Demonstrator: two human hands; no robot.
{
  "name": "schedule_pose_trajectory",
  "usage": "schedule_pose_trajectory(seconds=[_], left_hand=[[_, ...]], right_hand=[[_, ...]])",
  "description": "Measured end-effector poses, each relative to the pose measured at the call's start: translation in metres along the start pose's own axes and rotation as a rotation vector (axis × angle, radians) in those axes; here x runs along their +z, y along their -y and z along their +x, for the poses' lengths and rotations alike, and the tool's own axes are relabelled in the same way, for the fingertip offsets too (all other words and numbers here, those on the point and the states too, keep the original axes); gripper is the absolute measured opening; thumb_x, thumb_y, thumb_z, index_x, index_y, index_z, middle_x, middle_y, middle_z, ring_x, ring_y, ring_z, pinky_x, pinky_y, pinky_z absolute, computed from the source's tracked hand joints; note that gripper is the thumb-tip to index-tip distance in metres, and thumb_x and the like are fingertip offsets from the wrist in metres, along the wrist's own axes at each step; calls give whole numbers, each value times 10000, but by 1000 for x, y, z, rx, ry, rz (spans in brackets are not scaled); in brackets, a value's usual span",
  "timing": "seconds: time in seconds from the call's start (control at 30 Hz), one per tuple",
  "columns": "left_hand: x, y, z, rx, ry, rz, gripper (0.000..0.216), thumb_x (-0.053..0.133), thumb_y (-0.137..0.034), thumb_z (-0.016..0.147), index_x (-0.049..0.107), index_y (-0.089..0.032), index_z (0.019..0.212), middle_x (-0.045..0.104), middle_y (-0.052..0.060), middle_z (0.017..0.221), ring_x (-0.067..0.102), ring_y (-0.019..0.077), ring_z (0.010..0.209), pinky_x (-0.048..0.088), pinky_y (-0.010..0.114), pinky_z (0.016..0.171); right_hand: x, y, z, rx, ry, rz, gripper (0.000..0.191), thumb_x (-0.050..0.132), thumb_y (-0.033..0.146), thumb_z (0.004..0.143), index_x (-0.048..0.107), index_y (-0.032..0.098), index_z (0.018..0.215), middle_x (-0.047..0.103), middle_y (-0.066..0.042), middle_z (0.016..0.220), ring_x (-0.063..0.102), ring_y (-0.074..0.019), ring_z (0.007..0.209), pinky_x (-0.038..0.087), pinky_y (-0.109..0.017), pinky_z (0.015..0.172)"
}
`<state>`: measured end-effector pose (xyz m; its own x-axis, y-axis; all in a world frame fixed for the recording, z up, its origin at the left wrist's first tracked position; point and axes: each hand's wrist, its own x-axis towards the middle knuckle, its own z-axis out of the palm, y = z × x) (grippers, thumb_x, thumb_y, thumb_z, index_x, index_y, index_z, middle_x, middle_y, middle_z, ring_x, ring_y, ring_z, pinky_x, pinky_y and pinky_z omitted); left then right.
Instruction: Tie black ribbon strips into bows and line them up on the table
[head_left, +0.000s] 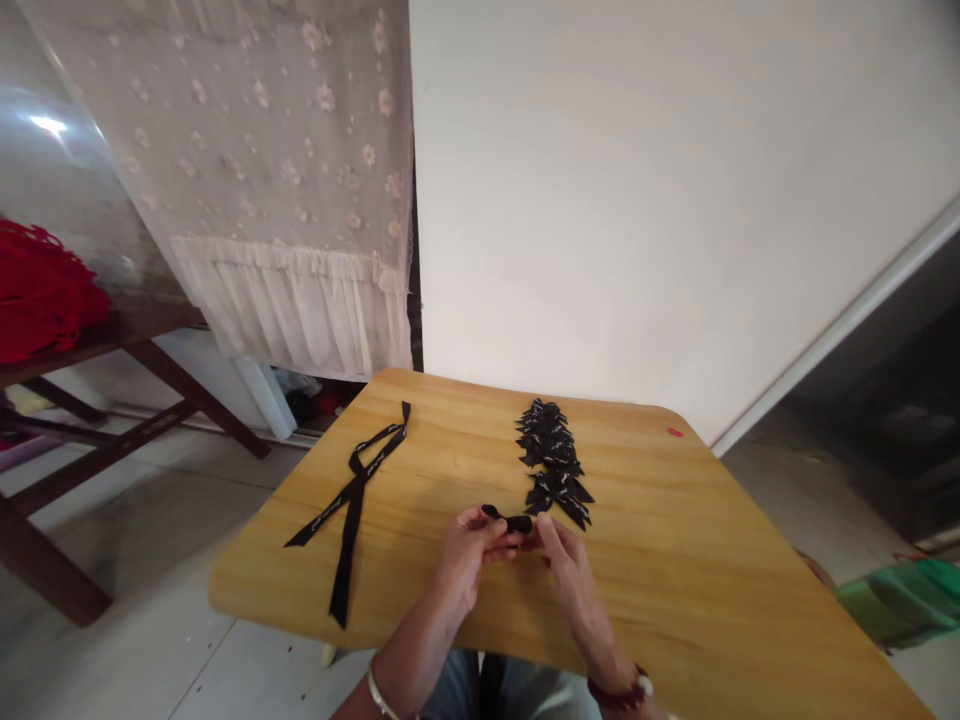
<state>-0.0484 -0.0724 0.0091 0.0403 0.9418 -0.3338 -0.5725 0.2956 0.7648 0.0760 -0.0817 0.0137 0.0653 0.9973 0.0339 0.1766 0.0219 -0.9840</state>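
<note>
Between my two hands, just above the near part of the wooden table [420,590], is a black ribbon bow [516,523]. My left hand [474,540] pinches its left side, fingers wrapped behind it. The fingers of my right hand [559,545] close on its right end. Right beyond my right hand, several finished black bows [551,445] with white lettering lie overlapped in a row running away from me. Loose strips of black lettered ribbon [356,480] lie crossed on the left part of the table.
A small red piece [675,432] lies near the table's far right corner. A white wall [600,200] stands behind the table, with a lace curtain [292,180] to its left. Red material [45,290] sits on a dark wooden table at left. Something green [904,600] is at right.
</note>
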Motion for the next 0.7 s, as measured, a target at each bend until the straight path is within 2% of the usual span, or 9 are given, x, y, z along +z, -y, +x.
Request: schedule_pose_trajectory(seconds=[0.13,0.23,0.43,0.7], left_hand=[[2,2,-1,-15,33,22,251,724,-219,501,524,-123,619,633,31,594,622,172,562,477,236,482],[2,3,-2,-25,42,21,262,716,-254,516,509,-126,610,631,36,586,615,165,535,468,229,460],[3,7,-1,-2,69,45,264,697,-294,545,509,-128,625,603,11,500,558,117,402,444,212,415],[10,0,-1,-62,90,64,299,723,-294,499,482,-138,583,579,1,473,573,135,421,466,229,431]], right_hand=[[2,3,5,-100,17,-37,211,553,357,694,541,185,574,581,-7,549,529,-157,545,399,-246,522],[5,-3,7,-127,6,-84,157,540,304,695,535,183,594,563,-3,550,503,-146,528,389,-243,518],[7,-11,6,-138,-30,-123,171,491,310,721,488,193,596,520,13,533,450,-127,488,346,-233,479],[1,-2,11,-156,27,-42,184,510,313,710,493,191,573,504,10,531,451,-137,517,358,-230,488]])
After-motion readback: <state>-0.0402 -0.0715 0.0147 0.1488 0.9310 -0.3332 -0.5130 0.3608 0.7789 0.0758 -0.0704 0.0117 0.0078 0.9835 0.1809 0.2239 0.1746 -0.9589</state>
